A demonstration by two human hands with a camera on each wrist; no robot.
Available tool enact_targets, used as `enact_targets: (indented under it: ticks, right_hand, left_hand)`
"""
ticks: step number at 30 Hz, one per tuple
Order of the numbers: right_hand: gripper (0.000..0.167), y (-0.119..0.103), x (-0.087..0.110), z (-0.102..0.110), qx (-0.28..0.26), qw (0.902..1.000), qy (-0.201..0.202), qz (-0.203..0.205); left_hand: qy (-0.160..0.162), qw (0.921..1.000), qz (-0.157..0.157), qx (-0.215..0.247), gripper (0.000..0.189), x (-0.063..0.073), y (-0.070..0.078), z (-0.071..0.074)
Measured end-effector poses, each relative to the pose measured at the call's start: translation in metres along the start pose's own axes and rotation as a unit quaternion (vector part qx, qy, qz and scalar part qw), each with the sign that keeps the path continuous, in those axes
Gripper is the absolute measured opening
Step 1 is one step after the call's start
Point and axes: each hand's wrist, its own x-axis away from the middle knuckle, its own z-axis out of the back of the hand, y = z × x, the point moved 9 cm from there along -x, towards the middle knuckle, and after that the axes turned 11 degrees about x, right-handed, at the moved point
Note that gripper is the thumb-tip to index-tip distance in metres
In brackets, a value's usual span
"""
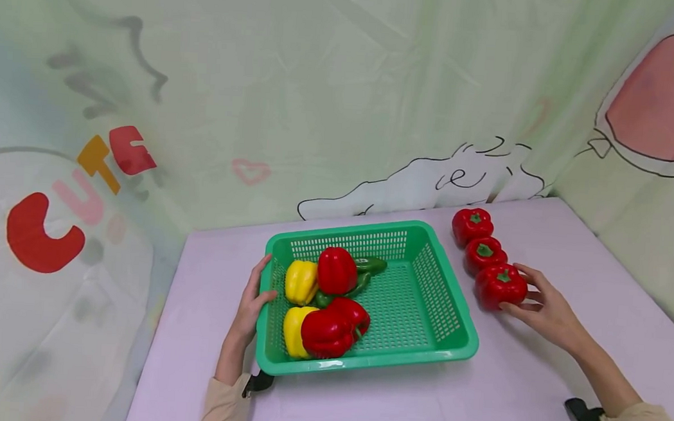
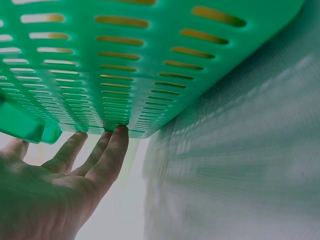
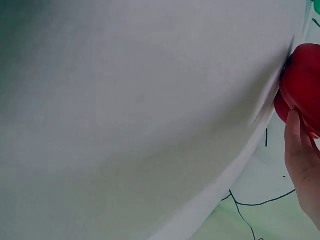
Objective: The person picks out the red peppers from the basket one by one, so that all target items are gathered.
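A green plastic basket (image 1: 421,354) stands tilted slightly on the table. My left hand (image 1: 248,305) holds its left rim, thumb over the edge; in the left wrist view the fingers (image 2: 112,152) press against the slotted outer wall. Inside lie yellow bell peppers (image 1: 300,282), red bell peppers (image 1: 336,271) and green peppers (image 1: 371,265), all toward the left side. Right of the basket, three red bell peppers sit in a row. My right hand (image 1: 548,310) grips the nearest red bell pepper (image 1: 497,288), thumb in front and fingers along its right side.
Behind the gripped pepper are a middle red bell pepper (image 1: 483,255) and a far one (image 1: 470,226), close together. The table (image 1: 371,406) wears a pale lilac cover. Printed cloth walls (image 1: 343,108) rise at the back and both sides.
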Motion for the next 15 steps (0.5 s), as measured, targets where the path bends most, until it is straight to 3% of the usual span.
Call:
enact_targets:
  ticks: [15]
  right_hand:
    - [0.095,0.0031,-0.0004,-0.0008,0.015,0.9986,-0.037,-0.034]
  left_hand:
    - [0.001,1.0,0.002,0.0,0.071,-0.0013,-0.0002,0.0]
